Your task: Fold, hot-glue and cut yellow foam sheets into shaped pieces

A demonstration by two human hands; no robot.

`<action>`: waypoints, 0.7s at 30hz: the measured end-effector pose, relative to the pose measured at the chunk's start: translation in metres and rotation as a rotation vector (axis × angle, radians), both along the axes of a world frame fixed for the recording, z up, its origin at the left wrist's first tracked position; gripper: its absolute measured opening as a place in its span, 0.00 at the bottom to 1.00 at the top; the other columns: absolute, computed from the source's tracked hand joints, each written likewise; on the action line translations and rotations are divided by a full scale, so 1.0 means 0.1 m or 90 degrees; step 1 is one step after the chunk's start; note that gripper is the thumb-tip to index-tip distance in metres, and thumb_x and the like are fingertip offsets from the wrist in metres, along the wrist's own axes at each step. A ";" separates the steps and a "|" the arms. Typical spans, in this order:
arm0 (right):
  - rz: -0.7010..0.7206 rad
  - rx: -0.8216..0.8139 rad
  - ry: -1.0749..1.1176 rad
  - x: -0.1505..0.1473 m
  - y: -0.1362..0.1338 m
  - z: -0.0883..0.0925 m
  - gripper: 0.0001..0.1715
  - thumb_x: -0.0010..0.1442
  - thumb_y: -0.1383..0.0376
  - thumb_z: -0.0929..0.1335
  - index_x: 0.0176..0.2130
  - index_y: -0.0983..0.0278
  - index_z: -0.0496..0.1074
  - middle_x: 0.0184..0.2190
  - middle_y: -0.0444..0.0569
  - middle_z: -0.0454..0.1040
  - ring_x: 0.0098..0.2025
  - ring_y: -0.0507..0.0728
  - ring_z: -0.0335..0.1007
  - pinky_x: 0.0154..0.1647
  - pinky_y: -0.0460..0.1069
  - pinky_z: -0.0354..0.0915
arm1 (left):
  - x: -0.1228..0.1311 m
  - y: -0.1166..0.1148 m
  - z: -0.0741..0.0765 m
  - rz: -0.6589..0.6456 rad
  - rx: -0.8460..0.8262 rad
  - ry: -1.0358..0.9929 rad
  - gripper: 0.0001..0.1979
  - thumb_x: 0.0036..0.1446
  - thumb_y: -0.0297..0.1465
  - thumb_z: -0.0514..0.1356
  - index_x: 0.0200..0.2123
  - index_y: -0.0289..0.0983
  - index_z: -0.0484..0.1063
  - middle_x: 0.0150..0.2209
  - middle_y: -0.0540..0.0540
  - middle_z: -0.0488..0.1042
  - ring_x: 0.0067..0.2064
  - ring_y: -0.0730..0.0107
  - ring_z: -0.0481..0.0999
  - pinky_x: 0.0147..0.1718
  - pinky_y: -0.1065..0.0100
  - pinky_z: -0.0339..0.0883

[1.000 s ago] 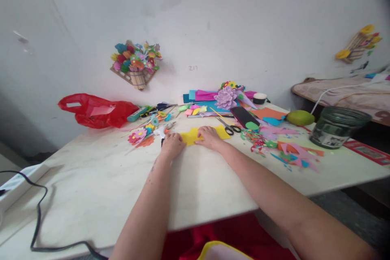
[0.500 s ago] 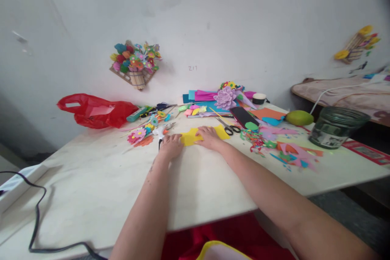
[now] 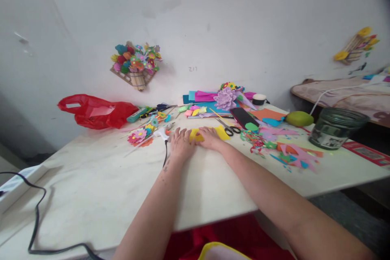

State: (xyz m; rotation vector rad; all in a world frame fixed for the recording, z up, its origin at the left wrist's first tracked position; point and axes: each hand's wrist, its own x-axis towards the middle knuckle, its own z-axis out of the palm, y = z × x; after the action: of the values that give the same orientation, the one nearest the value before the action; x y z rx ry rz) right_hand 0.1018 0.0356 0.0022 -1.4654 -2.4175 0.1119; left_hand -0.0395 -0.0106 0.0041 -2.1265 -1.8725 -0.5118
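Note:
A yellow sheet (image 3: 224,133), paper or foam, lies flat on the white table (image 3: 122,195) beneath both hands. My left hand (image 3: 182,143) rests palm down over its left part, fingers stretched out and slightly apart. Beside it, my right hand (image 3: 209,138) presses flat on the middle of the sheet, fingers extended. Black-handled scissors (image 3: 232,130) lie at the sheet's right end. Just left of my left hand is a white glue gun (image 3: 162,132) with an orange part and a black cord.
Paper flowers (image 3: 137,135) and a red plastic bag (image 3: 97,111) lie to the left. At right are coloured scraps (image 3: 294,154), a phone (image 3: 243,118), a green fruit (image 3: 300,118) and a glass jar (image 3: 336,128). A purple flower (image 3: 225,98) stands at the back.
My left hand has slid right along the yellow sheet, close to my right hand, uncovering more of the glue gun and its cord. My right hand has stayed nearly in place.

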 end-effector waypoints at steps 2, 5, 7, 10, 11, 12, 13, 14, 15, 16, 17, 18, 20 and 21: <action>0.003 0.001 -0.007 0.00 0.01 0.00 0.22 0.53 0.54 0.63 0.45 0.60 0.66 0.54 0.50 0.60 0.56 0.59 0.51 0.55 0.56 0.44 | 0.02 0.03 -0.06 -0.005 -0.003 0.005 0.23 0.54 0.37 0.48 0.53 0.40 0.61 0.57 0.47 0.60 0.61 0.55 0.45 0.56 0.56 0.44; 0.004 -0.001 -0.016 0.00 0.00 0.00 0.22 0.53 0.54 0.63 0.46 0.60 0.66 0.54 0.49 0.60 0.57 0.60 0.50 0.56 0.56 0.43 | 0.01 0.08 -0.13 -0.005 -0.034 0.008 0.24 0.56 0.37 0.45 0.55 0.38 0.59 0.59 0.46 0.56 0.63 0.56 0.39 0.58 0.56 0.38; 0.003 -0.006 -0.017 0.00 -0.01 0.00 0.23 0.54 0.53 0.62 0.47 0.59 0.66 0.54 0.49 0.60 0.58 0.60 0.48 0.56 0.58 0.41 | -0.01 0.10 -0.15 0.001 -0.066 0.009 0.25 0.57 0.36 0.43 0.56 0.37 0.56 0.60 0.46 0.54 0.63 0.57 0.36 0.58 0.56 0.36; 0.001 -0.018 -0.016 -0.01 -0.02 0.01 0.23 0.54 0.53 0.62 0.47 0.58 0.66 0.55 0.48 0.59 0.59 0.60 0.46 0.57 0.59 0.39 | -0.01 0.11 -0.16 0.016 -0.110 0.016 0.26 0.57 0.37 0.41 0.58 0.36 0.53 0.61 0.46 0.51 0.63 0.57 0.33 0.58 0.54 0.33; 0.000 -0.022 -0.017 -0.01 -0.02 0.01 0.23 0.54 0.53 0.62 0.47 0.58 0.66 0.55 0.48 0.59 0.60 0.60 0.45 0.57 0.60 0.38 | -0.01 0.11 -0.15 0.022 -0.123 0.019 0.26 0.57 0.38 0.40 0.58 0.36 0.52 0.61 0.45 0.50 0.63 0.56 0.32 0.58 0.53 0.32; -0.001 -0.025 -0.019 -0.01 -0.02 0.01 0.22 0.54 0.53 0.62 0.47 0.58 0.66 0.55 0.48 0.59 0.60 0.60 0.44 0.58 0.60 0.37 | -0.01 0.11 -0.15 0.028 -0.135 0.022 0.27 0.57 0.38 0.40 0.59 0.36 0.52 0.61 0.45 0.50 0.63 0.56 0.31 0.58 0.52 0.31; -0.003 -0.028 -0.022 -0.01 -0.02 0.01 0.22 0.54 0.53 0.62 0.47 0.58 0.66 0.56 0.48 0.59 0.60 0.60 0.44 0.58 0.60 0.36 | -0.01 0.11 -0.15 0.034 -0.146 0.025 0.27 0.57 0.38 0.39 0.59 0.35 0.51 0.62 0.45 0.49 0.63 0.56 0.31 0.58 0.51 0.30; -0.005 -0.030 -0.024 -0.01 -0.02 0.01 0.22 0.54 0.53 0.62 0.47 0.58 0.66 0.56 0.47 0.59 0.60 0.60 0.43 0.58 0.60 0.36 | -0.01 0.11 -0.14 0.040 -0.157 0.029 0.28 0.57 0.39 0.39 0.59 0.35 0.51 0.62 0.45 0.48 0.63 0.56 0.30 0.58 0.51 0.29; -0.006 -0.032 -0.026 -0.01 -0.02 0.01 0.22 0.54 0.53 0.62 0.47 0.58 0.66 0.56 0.47 0.58 0.60 0.61 0.43 0.58 0.61 0.35 | -0.01 0.10 -0.14 0.048 -0.166 0.032 0.28 0.57 0.38 0.38 0.59 0.34 0.51 0.62 0.45 0.48 0.63 0.56 0.30 0.58 0.51 0.28; -0.005 -0.033 -0.027 -0.01 -0.02 0.00 0.23 0.54 0.52 0.62 0.47 0.57 0.66 0.56 0.47 0.58 0.61 0.61 0.42 0.58 0.61 0.34 | -0.02 0.10 -0.13 0.056 -0.174 0.035 0.28 0.57 0.38 0.38 0.59 0.34 0.50 0.62 0.45 0.47 0.63 0.56 0.29 0.58 0.51 0.28; -0.004 -0.035 -0.028 0.00 -0.01 0.00 0.23 0.54 0.52 0.62 0.48 0.57 0.66 0.56 0.47 0.58 0.61 0.61 0.42 0.58 0.61 0.34 | -0.03 0.09 -0.13 0.064 -0.180 0.038 0.28 0.57 0.38 0.38 0.59 0.34 0.50 0.62 0.45 0.46 0.63 0.57 0.29 0.58 0.51 0.28; -0.003 -0.036 -0.028 0.00 -0.01 0.00 0.23 0.54 0.52 0.62 0.48 0.57 0.65 0.56 0.46 0.58 0.61 0.61 0.41 0.58 0.61 0.34 | -0.04 0.08 -0.12 0.073 -0.185 0.041 0.28 0.57 0.38 0.38 0.59 0.35 0.50 0.62 0.45 0.46 0.63 0.57 0.28 0.58 0.52 0.27; -0.004 -0.040 -0.028 0.00 -0.01 -0.01 0.23 0.54 0.52 0.62 0.48 0.57 0.65 0.57 0.46 0.57 0.61 0.61 0.41 0.58 0.61 0.33 | -0.06 0.07 -0.10 0.090 -0.188 0.045 0.28 0.57 0.37 0.39 0.60 0.35 0.50 0.62 0.46 0.45 0.62 0.58 0.27 0.58 0.53 0.28; -0.005 -0.042 -0.027 0.00 -0.01 -0.01 0.23 0.54 0.52 0.62 0.48 0.57 0.65 0.57 0.46 0.57 0.61 0.61 0.40 0.58 0.61 0.33 | -0.07 0.06 -0.09 0.096 -0.188 0.047 0.28 0.57 0.37 0.39 0.60 0.35 0.50 0.62 0.46 0.45 0.62 0.58 0.27 0.58 0.53 0.27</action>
State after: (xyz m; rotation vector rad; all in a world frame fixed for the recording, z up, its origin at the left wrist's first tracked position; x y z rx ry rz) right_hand 0.1021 0.0349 0.0012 -1.5212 -2.4633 0.1615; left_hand -0.0468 -0.0042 -0.0053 -2.1173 -2.1561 -0.1283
